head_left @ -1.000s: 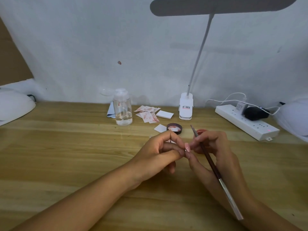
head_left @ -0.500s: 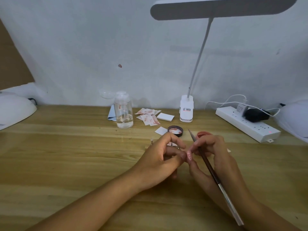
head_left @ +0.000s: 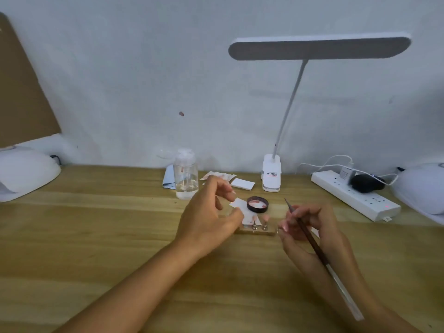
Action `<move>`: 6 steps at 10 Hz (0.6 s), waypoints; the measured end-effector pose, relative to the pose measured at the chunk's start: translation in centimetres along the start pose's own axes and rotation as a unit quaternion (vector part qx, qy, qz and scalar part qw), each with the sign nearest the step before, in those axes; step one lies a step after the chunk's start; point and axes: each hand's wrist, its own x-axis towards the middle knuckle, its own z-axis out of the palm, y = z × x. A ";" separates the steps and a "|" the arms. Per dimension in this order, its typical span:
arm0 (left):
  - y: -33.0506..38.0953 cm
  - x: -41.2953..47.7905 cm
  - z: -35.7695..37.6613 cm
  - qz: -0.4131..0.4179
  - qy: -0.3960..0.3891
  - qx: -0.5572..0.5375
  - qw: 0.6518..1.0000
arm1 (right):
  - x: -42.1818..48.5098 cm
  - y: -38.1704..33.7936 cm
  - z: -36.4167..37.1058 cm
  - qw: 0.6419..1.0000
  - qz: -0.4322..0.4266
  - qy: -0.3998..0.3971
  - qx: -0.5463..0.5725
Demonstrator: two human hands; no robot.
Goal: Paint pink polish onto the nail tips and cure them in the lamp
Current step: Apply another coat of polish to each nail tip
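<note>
**Desk as seen from your head camera, left to right.** At far left a white curing lamp (head_left: 26,171) sits on the wooden desk (head_left: 96,236) against the wall, well apart from both hands. Left of centre a clear pump bottle (head_left: 185,176) stands upright with a blue cloth (head_left: 168,180) just behind it. Pink-stained wipes (head_left: 216,175) and a white pad (head_left: 242,183) lie to its right.

Your left hand (head_left: 211,219) hovers over the left end of a small stand (head_left: 259,231). Its fingers are loosely curled, thumb and forefinger parted, and it grips nothing visible. Whether the thumb touches the stand cannot be told.

Two pink nail tips (head_left: 265,217) stand upright on metal pegs on the stand, with a white paper slip (head_left: 237,204) behind them. Just beyond lies a dark lid (head_left: 257,204) holding pink polish. Near the wall stands a white desk lamp (head_left: 271,176), its head overhanging the work.

Your right hand (head_left: 310,227) grips a brush (head_left: 322,257), point up and away from you. A single pink tip (head_left: 285,227) on a metal base shows at its fingertips, just beside the stand's right end.

At far right lie a power strip (head_left: 355,198) with a black adapter (head_left: 367,183) and a second white dome (head_left: 422,188), partly cut off.
</note>
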 end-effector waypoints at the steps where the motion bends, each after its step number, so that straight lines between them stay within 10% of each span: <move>1: -2.2 -0.1 -0.5 -0.033 -0.091 0.146 0.985 | 0.6 0.2 0.3 0.999 -0.001 0.035 0.012; 3: -2.7 -0.2 0.9 -0.042 -0.116 0.101 0.987 | 2.0 -1.6 0.4 0.998 0.044 -0.040 -0.004; 6: -3.5 -0.1 1.0 -0.014 -0.157 0.083 0.984 | 0.9 -1.4 1.7 0.970 -0.171 0.007 -0.170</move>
